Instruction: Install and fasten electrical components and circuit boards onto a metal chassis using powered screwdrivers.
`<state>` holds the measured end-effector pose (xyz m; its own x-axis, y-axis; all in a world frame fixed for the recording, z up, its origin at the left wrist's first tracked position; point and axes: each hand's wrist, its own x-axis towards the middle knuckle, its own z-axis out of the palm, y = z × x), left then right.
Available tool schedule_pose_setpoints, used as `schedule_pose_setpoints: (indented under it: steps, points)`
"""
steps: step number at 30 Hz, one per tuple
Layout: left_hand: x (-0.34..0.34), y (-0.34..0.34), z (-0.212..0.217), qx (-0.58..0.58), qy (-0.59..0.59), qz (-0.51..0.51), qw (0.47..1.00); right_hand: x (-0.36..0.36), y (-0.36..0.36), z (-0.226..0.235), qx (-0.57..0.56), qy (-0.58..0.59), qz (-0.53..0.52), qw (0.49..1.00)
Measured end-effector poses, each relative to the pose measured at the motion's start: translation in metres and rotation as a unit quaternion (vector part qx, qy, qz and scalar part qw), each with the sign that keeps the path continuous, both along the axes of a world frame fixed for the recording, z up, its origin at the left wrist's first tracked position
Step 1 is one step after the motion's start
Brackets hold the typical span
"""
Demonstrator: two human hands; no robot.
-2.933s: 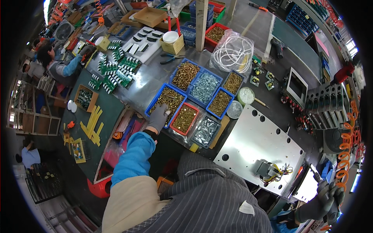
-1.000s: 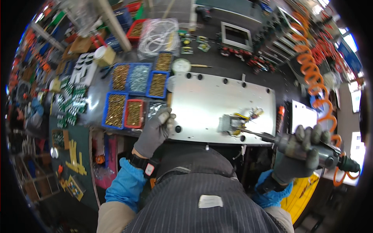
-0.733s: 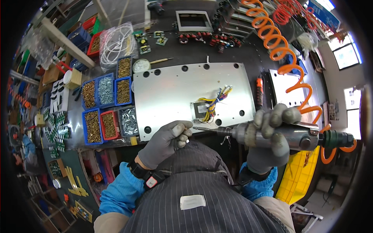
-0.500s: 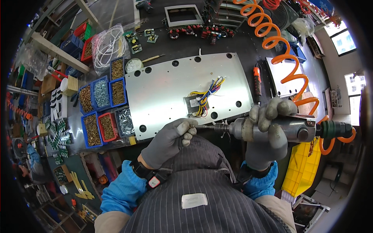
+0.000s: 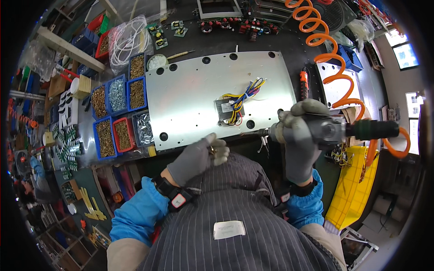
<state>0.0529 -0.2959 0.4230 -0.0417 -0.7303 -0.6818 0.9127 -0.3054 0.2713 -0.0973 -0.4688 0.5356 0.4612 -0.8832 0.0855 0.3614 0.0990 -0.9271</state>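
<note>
My gloved right hand is wrapped round an air screwdriver, held sideways at the near right of a metal panel. Its thin bit points left along the panel's near edge; whether it touches the panel I cannot tell. My gloved left hand is curled just in front of that edge, with small brass-coloured screws partly showing between thumb and fingers. On the panel sits a small boxed part with a tied bundle of coloured wires.
Blue and red bins of screws and metal pieces stand left of the panel. An orange coiled air hose hangs at right, beside another screwdriver. Circuit parts lie at the back. A yellow crate is at lower right.
The screwdriver's bit has moved away from my left fingertips, and its body has tilted up toward the panel. My left fingers have loosened a little, showing the screws.
</note>
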Motion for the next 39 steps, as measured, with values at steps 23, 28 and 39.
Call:
schedule_pose_setpoints:
  steps: [23,28,39]
  points:
    - [0.041,0.012,-0.035,-0.088,-0.116,0.066,0.987,0.037,-0.008,-0.068,-0.097,0.087,0.071,0.989]
    - [0.040,0.008,-0.038,-0.085,-0.104,0.069,0.988,0.035,-0.003,-0.078,-0.142,0.102,0.079,0.981]
    - [0.040,0.003,-0.032,-0.117,-0.098,0.051,0.987,0.048,0.002,-0.063,-0.115,0.094,0.055,0.987]
